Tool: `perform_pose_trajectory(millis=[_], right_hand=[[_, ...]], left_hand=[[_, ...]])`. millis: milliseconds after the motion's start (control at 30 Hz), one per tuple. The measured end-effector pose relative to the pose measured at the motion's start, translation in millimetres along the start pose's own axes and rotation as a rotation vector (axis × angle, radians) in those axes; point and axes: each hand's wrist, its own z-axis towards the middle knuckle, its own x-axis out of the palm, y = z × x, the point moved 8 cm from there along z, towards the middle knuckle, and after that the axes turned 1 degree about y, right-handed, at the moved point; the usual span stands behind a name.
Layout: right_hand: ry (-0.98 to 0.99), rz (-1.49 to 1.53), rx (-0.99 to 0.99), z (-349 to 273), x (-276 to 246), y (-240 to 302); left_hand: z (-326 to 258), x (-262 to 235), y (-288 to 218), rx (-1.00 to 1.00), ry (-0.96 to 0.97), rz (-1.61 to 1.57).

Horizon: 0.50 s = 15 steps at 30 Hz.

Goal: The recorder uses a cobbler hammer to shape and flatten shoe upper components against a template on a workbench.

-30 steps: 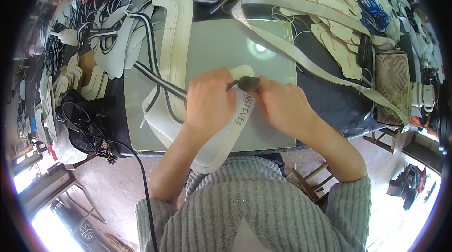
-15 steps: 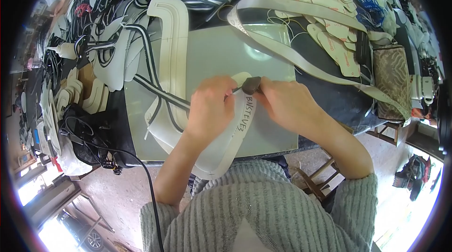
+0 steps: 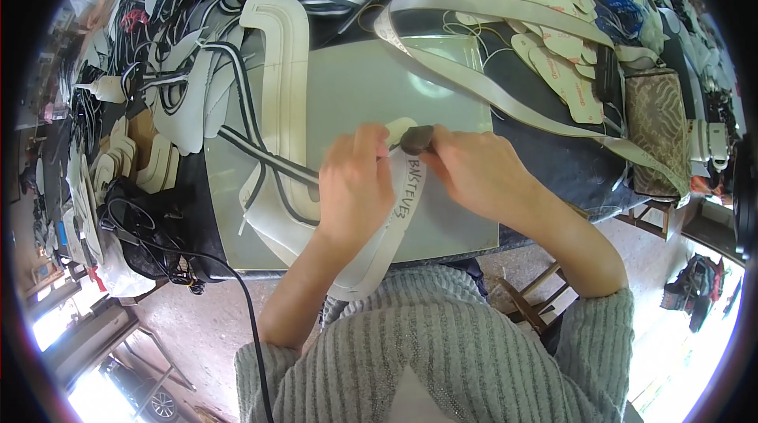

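Observation:
A pale curved template (image 3: 404, 200) with handwriting lies under my hands, over a white panel (image 3: 284, 235) near the table's front edge. My left hand (image 3: 355, 178) is closed at the template's upper end, fingers pinched on a black-and-white striped strip (image 3: 290, 169) that runs in from the left. Between thumb and fingers, my right hand (image 3: 483, 166) grips a small dark rounded piece (image 3: 417, 139), held against the strip's end close to my left fingertips. The dark piece's exact kind does not show, and my left fingers hide part of the strip.
A smooth grey board (image 3: 359, 79) covers the table's middle. On it stands a long cream template (image 3: 284, 67). A pale band (image 3: 505, 103) loops across the right. Around lie stacked cream pieces (image 3: 564, 79), a patterned box (image 3: 657, 135), a white bottle (image 3: 109, 89) and a black cable (image 3: 246, 289).
The dark piece in my right hand has turned a little and shifted slightly left. My left hand keeps its hold, and the whole view has shifted slightly.

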Motion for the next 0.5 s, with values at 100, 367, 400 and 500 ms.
perform_pose_trajectory(millis=[100,367,400,500], right_hand=[[-0.019,0.005,-0.007,-1.0,-0.1,-1.8],[-0.009,0.038,-0.015,1.2,-2.2,-2.5],[0.0,0.033,-0.01,2.0,-2.2,-4.3],[-0.005,0.052,-0.019,5.8,-9.9,-2.3]], left_hand=[[-5.3,-1.6,1.4,-0.026,-0.038,-0.052],[-19.7,-6.0,-1.2,0.322,-0.16,0.01],[-19.5,-6.5,-2.0,0.321,-0.158,0.006],[-20.5,-4.2,-8.7,0.363,-0.122,0.118]])
